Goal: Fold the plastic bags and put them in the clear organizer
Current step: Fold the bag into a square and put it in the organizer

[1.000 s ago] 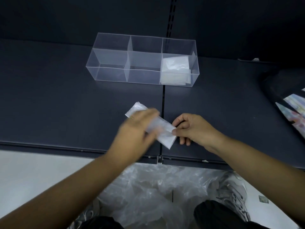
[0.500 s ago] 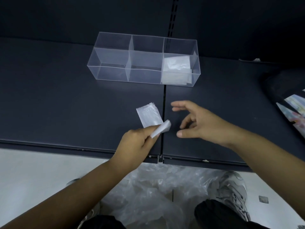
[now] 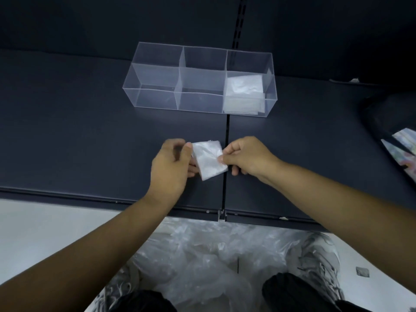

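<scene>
Head view shows a folded bag held between both hands just above the dark shelf, near its front edge. Left hand pinches the bag's left side; right hand pinches its right edge, fingers curled. At the back, the organizer already holds folded bags in its right compartment; the middle and left ones look empty. Below the shelf lies a heap of loose bags, so much folding seems left.
</scene>
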### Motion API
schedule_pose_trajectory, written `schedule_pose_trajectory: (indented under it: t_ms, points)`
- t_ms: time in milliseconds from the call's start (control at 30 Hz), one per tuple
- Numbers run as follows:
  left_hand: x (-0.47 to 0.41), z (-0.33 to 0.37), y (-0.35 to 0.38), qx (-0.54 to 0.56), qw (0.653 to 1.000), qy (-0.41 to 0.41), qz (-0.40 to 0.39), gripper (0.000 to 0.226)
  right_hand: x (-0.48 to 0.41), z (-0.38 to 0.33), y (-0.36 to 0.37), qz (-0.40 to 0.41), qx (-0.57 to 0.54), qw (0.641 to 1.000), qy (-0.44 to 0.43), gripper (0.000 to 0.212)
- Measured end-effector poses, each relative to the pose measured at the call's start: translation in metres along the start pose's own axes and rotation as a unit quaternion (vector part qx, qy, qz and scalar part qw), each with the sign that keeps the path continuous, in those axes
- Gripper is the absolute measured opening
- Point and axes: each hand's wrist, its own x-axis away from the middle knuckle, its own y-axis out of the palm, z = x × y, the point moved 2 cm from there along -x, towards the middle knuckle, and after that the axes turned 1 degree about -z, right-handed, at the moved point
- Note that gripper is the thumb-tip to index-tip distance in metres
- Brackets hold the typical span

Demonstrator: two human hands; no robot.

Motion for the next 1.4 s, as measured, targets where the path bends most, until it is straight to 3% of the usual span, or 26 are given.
schedule_pose_trajectory:
  t_ms: [67,133,233,300,333,433,567,733,900,967,1033,1133,1233,1300,1400]
  points:
    - [0.005,0.004,-0.002,-0.173,0.965,0.192,0.038,0.018,-0.003,-0.002,0.001,0.005,0.02,1.0,0.013,0.014]
    - [0.005,0.002,0.005,-0.297,0.904,0.307,0.008,0.024,-0.005,-0.005,0.003,0.009,0.045,0.999,0.017,0.015]
    - [-0.001,-0.013,0.014,-0.437,0.849,0.282,-0.092,0.053,-0.004,-0.008,0.004,0.013,0.081,0.997,0.005,0.014]
    - [-0.007,-0.024,0.013,-0.498,0.821,0.253,-0.113,0.067,0.001,-0.008,0.008,0.048,0.11,0.992,-0.032,0.009]
    - [-0.009,-0.027,0.012,-0.513,0.815,0.244,-0.115,0.073,0.005,-0.008,0.013,0.075,0.139,0.986,-0.059,0.008]
    - [-0.012,-0.03,0.011,-0.537,0.799,0.237,-0.129,0.086,0.018,0.004,0.029,0.144,0.263,0.945,-0.129,0.032]
    - [-0.012,-0.03,0.01,-0.561,0.782,0.233,-0.138,0.095,0.024,0.02,0.027,0.201,0.32,0.914,-0.149,0.031]
    - [-0.009,-0.029,0.012,-0.569,0.787,0.199,-0.129,0.101,0.024,0.02,0.028,0.21,0.3,0.92,-0.143,0.018]
    - [0.01,-0.03,0.02,-0.56,0.809,0.148,-0.099,0.099,0.022,0.005,0.034,0.156,0.253,0.948,-0.114,0.015]
    - [0.019,-0.029,0.023,-0.523,0.837,0.122,-0.099,0.1,0.021,-0.002,0.028,0.139,0.163,0.972,-0.096,0.014]
    - [0.025,-0.024,0.022,-0.441,0.887,0.086,-0.107,0.1,0.021,-0.007,0.021,0.119,0.074,0.987,-0.075,0.015]
    - [0.022,-0.004,0.013,-0.292,0.948,0.067,-0.107,0.105,0.03,-0.018,0.008,0.074,0.07,0.985,-0.139,0.025]
    - [0.008,0.028,-0.002,-0.225,0.943,0.166,-0.18,0.12,0.048,-0.032,-0.003,-0.015,0.143,0.961,-0.236,0.029]
    - [-0.001,0.043,-0.007,-0.226,0.916,0.204,-0.261,0.097,0.055,-0.04,-0.01,-0.045,0.153,0.949,-0.271,0.03]
    - [-0.005,0.048,-0.005,-0.162,0.931,0.201,-0.257,0.015,0.053,-0.042,-0.027,0.0,0.123,0.96,-0.253,0.032]
